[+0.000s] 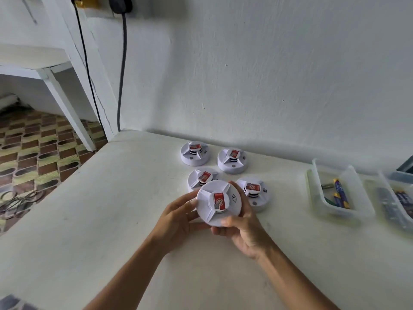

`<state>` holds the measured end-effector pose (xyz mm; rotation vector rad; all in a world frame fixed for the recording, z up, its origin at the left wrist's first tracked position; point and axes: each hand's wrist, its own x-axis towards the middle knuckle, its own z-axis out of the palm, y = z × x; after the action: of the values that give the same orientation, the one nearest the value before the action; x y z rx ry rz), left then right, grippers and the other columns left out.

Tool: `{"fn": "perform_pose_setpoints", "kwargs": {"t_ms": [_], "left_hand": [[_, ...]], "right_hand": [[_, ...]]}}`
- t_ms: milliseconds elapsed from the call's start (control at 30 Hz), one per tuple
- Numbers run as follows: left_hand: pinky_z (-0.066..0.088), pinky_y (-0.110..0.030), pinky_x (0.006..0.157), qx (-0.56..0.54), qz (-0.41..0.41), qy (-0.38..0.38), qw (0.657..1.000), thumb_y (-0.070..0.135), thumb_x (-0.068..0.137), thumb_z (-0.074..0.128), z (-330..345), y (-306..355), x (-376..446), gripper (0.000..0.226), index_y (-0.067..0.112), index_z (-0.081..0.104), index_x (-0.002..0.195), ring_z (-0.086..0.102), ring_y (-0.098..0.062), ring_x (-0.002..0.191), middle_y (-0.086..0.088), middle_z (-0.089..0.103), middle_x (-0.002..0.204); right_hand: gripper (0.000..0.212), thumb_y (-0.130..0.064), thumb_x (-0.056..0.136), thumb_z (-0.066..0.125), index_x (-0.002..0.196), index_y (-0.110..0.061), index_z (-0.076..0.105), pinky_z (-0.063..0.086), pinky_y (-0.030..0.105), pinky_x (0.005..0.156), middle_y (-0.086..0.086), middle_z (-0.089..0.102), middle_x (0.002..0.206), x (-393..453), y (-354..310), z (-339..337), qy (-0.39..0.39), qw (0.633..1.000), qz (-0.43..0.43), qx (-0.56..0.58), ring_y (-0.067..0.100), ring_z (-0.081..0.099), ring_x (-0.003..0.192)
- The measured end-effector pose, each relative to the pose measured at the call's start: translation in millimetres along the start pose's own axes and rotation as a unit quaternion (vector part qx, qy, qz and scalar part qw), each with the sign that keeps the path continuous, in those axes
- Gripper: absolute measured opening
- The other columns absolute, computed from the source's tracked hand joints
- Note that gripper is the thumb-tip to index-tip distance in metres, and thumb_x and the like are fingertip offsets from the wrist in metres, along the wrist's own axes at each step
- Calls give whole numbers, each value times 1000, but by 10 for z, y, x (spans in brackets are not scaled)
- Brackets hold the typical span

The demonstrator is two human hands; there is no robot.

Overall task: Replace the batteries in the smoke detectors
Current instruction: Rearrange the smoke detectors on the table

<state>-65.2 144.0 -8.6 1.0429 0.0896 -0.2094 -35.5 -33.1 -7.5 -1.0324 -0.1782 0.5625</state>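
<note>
Fingers [228, 221] of both hands are curled around one smoke detector [219, 203], lifted off the tabletop [111, 220] and held face-up toward the camera. Left hand [178, 220] cups the rim from the left; right hand [243, 229] wraps the near-right rim, thumb on the lower edge, fingertips reaching over the far side. Both grip it; neither is free.

I note the detector is a flat round disc, so no long axis to speak of: what matters is its flat face, now tilted up at me with the red label in the middle. The back, where I judge the battery door sits, faces away and down into the palms. I cannot see it.

Next move, as I read it: turn the disc over between the hands, or twist the base off. Hands sit on opposite rims, which suits a twist.

Beyond the fingers, four more detectors [232, 159] rest on the tabletop near the wall. Well right of the right hand, a clear tray [357, 211] holds batteries [339, 193]; the right hand is nearer.
</note>
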Motion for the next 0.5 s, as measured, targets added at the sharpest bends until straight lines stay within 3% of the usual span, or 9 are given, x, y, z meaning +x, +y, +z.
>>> {"fn": "perform_pose_setpoints", "kwargs": {"t_ms": [100,300,500], "left_hand": [[58,-43,72,-12,5,-5,1000,23,78,75,-10,-45,-25,40,13,72,117,70,-35,95,-22,69,114],[54,-52,85,-31,-11,-31,999,22,77,81,-66,-77,-25,69,1,53,136,60,-46,113,-32,54,134],[54,-55,88,-36,-8,-47,998,16,79,78,-108,-110,-11,66,0,51,137,59,-47,114,-32,53,136]], "right_hand": [[95,-3,44,72,131,-35,48,55,36,54,3,68,104,-11,59,-22,7,1000,-3,20,21,67,81],[98,0,47,70,138,-26,43,52,37,54,12,63,109,-12,121,-98,-2,999,2,36,27,64,82],[97,0,48,70,138,-25,44,52,38,54,14,62,109,-6,155,-129,-5,999,-1,39,28,63,82]]}}
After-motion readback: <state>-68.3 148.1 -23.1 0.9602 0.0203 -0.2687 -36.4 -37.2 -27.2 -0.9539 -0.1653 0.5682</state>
